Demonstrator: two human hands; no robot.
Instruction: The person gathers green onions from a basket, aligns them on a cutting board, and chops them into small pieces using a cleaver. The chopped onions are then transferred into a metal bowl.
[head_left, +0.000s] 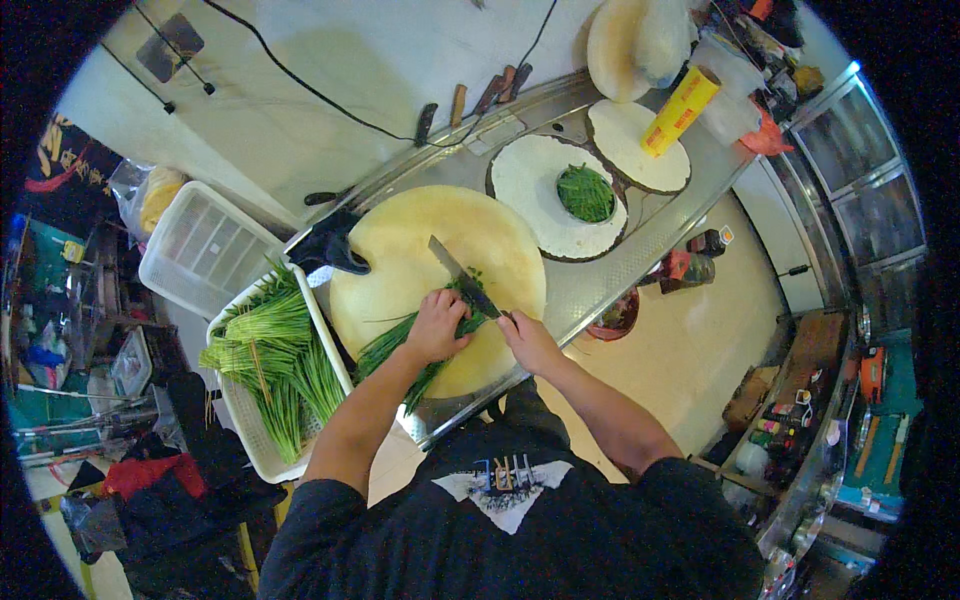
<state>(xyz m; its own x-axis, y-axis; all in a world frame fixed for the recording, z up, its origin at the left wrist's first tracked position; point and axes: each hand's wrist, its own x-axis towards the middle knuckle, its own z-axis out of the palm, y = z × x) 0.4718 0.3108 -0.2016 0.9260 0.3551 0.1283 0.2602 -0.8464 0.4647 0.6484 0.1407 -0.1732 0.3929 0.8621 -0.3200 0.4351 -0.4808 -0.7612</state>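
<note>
On a round yellowish cutting board (435, 217), my left hand (441, 324) presses down on a bunch of long green chives or a similar leafy stalk (390, 346). My right hand (529, 341) grips the handle of a cleaver (465, 279), whose blade lies across the bunch just beyond my left fingers. Small chopped green pieces (474, 276) are by the blade. Left of the board, a white plastic basket (330, 337) holds many more green stalks (277, 337). A round bowl of cut greens (586, 193) rests on a white round board (525, 180) at the upper right.
Behind the board lies a dark cloth (330, 244). An empty white crate (206, 244) stands beyond the basket. A yellow roll (681, 111) stands on another round board (611, 124). Knife handles (426, 120) line the counter's wall side. Below the counter's right edge is a red container (619, 315).
</note>
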